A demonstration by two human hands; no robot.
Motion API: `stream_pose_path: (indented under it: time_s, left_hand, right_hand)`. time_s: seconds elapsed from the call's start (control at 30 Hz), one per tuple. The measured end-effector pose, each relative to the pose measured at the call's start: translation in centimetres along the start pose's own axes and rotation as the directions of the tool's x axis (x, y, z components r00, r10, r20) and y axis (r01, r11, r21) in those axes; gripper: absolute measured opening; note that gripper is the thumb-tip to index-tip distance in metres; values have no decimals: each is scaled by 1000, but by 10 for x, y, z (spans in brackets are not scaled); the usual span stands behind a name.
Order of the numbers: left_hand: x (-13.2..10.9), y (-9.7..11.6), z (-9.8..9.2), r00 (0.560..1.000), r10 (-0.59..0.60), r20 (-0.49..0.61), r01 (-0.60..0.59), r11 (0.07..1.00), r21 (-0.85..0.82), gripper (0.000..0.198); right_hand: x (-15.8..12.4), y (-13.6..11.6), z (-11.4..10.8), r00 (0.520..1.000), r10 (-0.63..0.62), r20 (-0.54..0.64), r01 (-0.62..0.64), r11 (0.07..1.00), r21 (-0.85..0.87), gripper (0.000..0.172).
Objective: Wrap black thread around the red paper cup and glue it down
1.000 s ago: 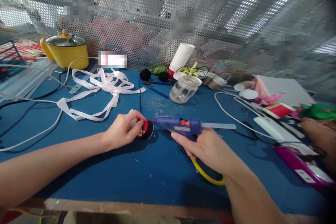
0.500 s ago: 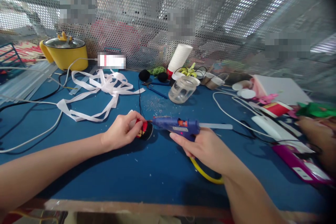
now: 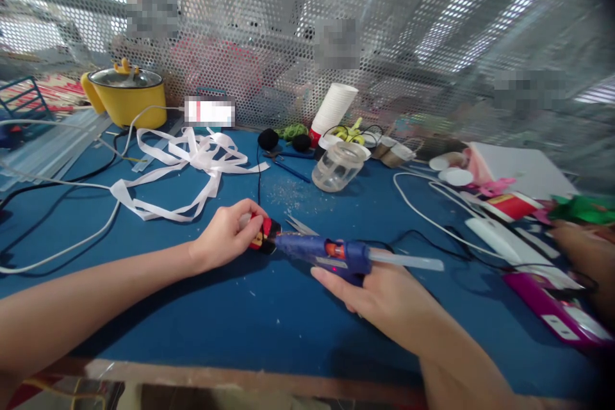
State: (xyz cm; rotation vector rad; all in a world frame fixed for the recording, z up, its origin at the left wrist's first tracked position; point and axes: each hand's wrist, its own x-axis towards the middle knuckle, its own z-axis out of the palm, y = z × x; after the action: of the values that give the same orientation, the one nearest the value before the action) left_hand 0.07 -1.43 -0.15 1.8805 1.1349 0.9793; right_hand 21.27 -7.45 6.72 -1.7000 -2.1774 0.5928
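Basically, left hand [image 3: 223,234] pinches red-and-black piece [image 3: 262,236] between fingers, over counter [image 3: 216,327], at tip of glue gun [image 3: 307,250]; probably light, dentable, best held by end opposite. Glue gun looks stiff, right hand [image 3: 387,291] wrapped round it.

The left grip [image 3: 225,236] is a bare, slim-fingered hand; behind it, a narrow left wrist [image 3: 193,257] runs into a bare left forearm [image 3: 96,295]. The right grip [image 3: 387,298] is likewise a bare hand, with a bare right forearm [image 3: 459,355] behind it. Both forearms widen away from the grips and are uncovered wherever they show.
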Motion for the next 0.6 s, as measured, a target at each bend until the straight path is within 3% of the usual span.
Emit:
stream_pose_path:
  time_s: [0.1,0.23,0.6]
  left_hand:
    - [0,0,0,1000,10,8,-10,1000,-2,16]
    - [-2,-1,0,999,46,16,-46,999,5,16]
    - [-3,-2,1,992,122,21,-123,992,23,14]
  right_hand:
    - [1,0,-2,997,65,38,-63,996,-67,35]
    - [5,-3,-5,984,170,60,-169,985,-20,46]
    - [17,-11,-8,977,203,66,-210,969,132,43]
